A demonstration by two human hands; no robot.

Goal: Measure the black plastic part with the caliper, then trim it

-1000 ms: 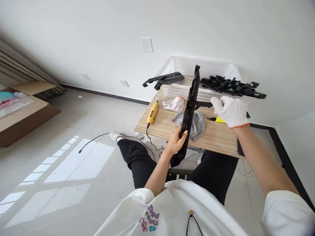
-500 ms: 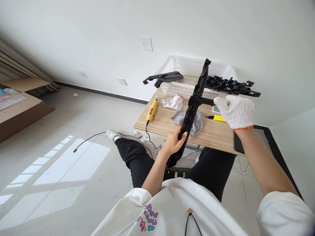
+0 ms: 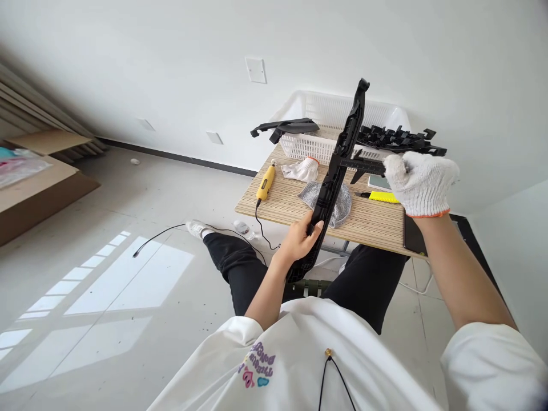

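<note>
Black strip (image 3: 326,197) part-hides grey cloth (image 3: 343,208), basket (image 3: 307,146); yellow tool (image 3: 266,183) near loose glove (image 3: 303,169).

Held slantwise above the near edge of the surface (image 3: 372,228): a long, narrow black part (image 3: 329,191), ribbed, with small hollows and a knobbed far end. Held crosswise at its right side, near mid-length: a black caliper (image 3: 367,165), with pointed prongs showing.

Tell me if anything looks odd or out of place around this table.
Gloving looks mismatched: the left grip is bare, the right grip gloved, and a similar glove lies on the table. A loose cable across the floor could trip someone.
</note>
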